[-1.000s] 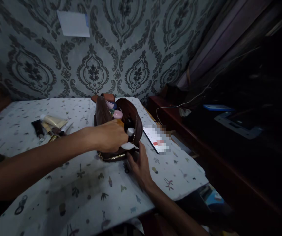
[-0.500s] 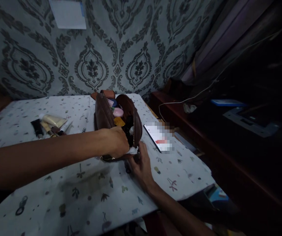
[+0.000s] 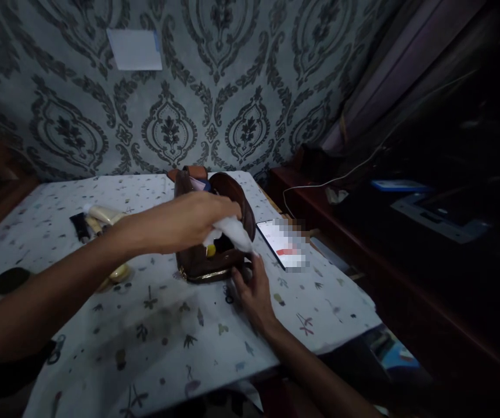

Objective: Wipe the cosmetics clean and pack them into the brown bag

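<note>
A brown zip bag (image 3: pixel 208 275) lies gaping on the table, its zipper edge facing me. Above its opening, my left hand (image 3: pixel 208 216) is closed on a crumpled white tissue (image 3: pixel 234 232), whose lower end hangs toward the bag's right side. My right hand (image 3: pixel 254 296) grips the bag's near right corner between thumb and fingers, and the tissue's tip comes close to its fingertips. A small yellow item (image 3: pixel 211 250) shows inside the bag. My left hand and the tissue hide most of the other contents.
Left of the bag lie a cream tube (image 3: pixel 104 213), a dark tube (image 3: pixel 79 227), yellowish round items (image 3: pixel 120 273) and a dark green oval (image 3: pixel 10 281). A lit phone (image 3: pixel 276 244) rests to the right on the patterned tablecloth (image 3: pixel 180 360). A white cable (image 3: pixel 332 179) runs beyond the table.
My left hand has come up out of the bag with the white tissue. The right hand stays at the bag's corner. More small items now show beyond my left forearm.
</note>
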Tool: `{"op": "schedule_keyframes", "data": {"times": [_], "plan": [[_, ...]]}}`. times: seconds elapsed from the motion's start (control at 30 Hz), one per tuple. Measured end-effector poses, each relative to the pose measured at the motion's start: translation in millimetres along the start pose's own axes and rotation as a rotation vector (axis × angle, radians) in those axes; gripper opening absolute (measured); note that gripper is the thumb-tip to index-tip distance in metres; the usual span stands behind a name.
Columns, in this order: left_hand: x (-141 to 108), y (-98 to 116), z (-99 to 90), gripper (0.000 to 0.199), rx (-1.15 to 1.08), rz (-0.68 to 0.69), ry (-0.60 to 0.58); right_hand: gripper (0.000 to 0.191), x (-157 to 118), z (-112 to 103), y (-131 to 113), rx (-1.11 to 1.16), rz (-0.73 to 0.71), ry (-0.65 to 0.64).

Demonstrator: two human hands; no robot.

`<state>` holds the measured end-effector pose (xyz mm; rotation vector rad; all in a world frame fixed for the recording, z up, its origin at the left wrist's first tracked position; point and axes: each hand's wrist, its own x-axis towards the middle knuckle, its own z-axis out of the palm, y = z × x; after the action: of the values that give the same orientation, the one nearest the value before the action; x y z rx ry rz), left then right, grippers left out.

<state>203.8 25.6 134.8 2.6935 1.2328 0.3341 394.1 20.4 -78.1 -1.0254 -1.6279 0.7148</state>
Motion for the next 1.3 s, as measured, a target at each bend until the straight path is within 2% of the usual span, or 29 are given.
{"op": "schedule_keyframes", "data": {"times": [0.07, 0.17, 0.33, 0.4, 0.47, 0.57, 0.7, 0.77, 0.9, 1.1, 1.3], "plan": [[-25.2, -9.1, -1.9, 0.057, -0.124, -0.109, 0.209, 0.054, -0.4, 0.1, 0.5, 0.002, 0.006, 0.008], [-68.1, -26.3, 15.0, 0.055, -0.281, -0.322, 0.356, 0.055, -0.3, 0.1, 0.1, -0.001, -0.007, 0.014], [-136.0, -53.7, 69.7, 0.034, -0.351, -0.598, 0.426, 0.054, 0.5, -3.7, -4.2, -0.048, -0.037, 0.024], [-156.0, -57.4, 87.4, 0.034, -0.348, -0.630, 0.444, 0.054, 3.4, -8.2, -12.4, -0.142, -0.138, 0.066], [-168.4, -55.0, 99.3, 0.033, -0.353, -0.621, 0.426, 0.055, 9.5, -13.7, -26.3, -0.262, -0.303, 0.114], [-171.7, -43.8, 109.7, 0.028, -0.338, -0.568, 0.380, 0.053, 23.7, -20.4, -51.5, -0.399, -0.517, 0.084], [-161.1, -30.7, 125.3, 0.025, -0.341, -0.507, 0.313, 0.038, 39.5, -24.4, -72.8, -0.499, -0.652, -0.092], [-157.1, -29.2, 136.4, 0.025, -0.343, -0.488, 0.276, 0.030, 40.1, -26.4, -73.6, -0.467, -0.654, -0.148], [-156.1, -33.3, 154.9, 0.027, -0.333, -0.478, 0.251, 0.028, 28.9, -32.6, -62.0, -0.366, -0.661, -0.162], [-158.7, -40.6, 160.8, 0.026, -0.326, -0.533, 0.276, 0.035, 19.3, -34.1, -44.5, -0.283, -0.609, -0.173], [-173.6, -44.7, 173.1, 0.037, -0.227, -0.625, 0.307, 0.047, 15.1, -31.5, -31.7, -0.235, -0.561, -0.160]]}}
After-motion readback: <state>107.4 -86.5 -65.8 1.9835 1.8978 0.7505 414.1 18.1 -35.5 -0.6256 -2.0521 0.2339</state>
